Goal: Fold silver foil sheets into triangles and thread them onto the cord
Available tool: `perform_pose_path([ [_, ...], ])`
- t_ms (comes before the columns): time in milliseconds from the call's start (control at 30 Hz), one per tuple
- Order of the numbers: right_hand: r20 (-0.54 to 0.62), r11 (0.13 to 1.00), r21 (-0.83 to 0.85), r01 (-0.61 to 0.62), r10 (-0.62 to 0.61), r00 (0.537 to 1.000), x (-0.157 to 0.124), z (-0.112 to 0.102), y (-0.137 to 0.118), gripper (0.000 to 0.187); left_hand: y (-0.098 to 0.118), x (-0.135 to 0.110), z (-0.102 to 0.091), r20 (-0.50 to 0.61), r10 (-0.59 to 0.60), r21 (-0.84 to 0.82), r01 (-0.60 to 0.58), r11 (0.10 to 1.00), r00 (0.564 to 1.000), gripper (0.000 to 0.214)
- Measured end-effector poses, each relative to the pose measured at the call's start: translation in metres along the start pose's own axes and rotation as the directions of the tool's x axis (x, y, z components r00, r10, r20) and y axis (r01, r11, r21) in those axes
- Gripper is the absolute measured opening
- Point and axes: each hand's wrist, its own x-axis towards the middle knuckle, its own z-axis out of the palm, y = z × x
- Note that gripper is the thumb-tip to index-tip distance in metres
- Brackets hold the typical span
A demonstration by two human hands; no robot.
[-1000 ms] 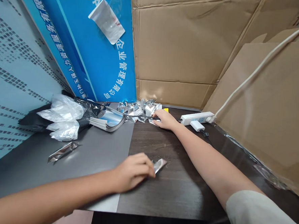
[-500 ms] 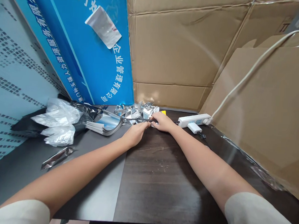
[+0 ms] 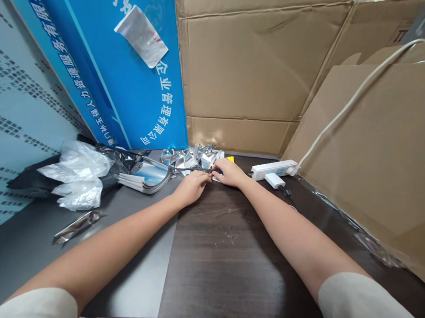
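Observation:
My left hand (image 3: 192,187) and my right hand (image 3: 229,173) meet at the back of the table, fingertips almost touching. The fingers of both are bent and closed; whatever small thing lies between them is hidden. Just behind them spreads a heap of crumpled silver foil pieces (image 3: 194,156). A thin black cable (image 3: 183,168) passes in front of the foil and disappears behind my right hand. Beyond my right hand a bit of a yellow object (image 3: 230,158) shows. Left of my left hand lies a curved stack of silvery sheets (image 3: 148,176).
On the right stands a white power strip (image 3: 274,169) with a white charger (image 3: 275,180) plugged in. Clear plastic bags (image 3: 80,172) and a silver wrapper (image 3: 76,227) lie left. Cardboard (image 3: 246,74) and a blue printed board (image 3: 140,92) wall in the back.
The fingers of my left hand have curled slightly and drawn a little apart from my right hand's. My right hand keeps its place; the whole view has shifted a little.

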Motion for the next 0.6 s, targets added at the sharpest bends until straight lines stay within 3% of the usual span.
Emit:
perform_pose_path([
  [600, -0.02, 0.997, -0.058, -0.052, 0.051, 0.998, 0.0006, -0.0005, -0.0083, 0.012, -0.0029, -0.0089, 0.0016, 0.079, 0.011, 0.058, -0.016, 0.998, 0.997, 0.031],
])
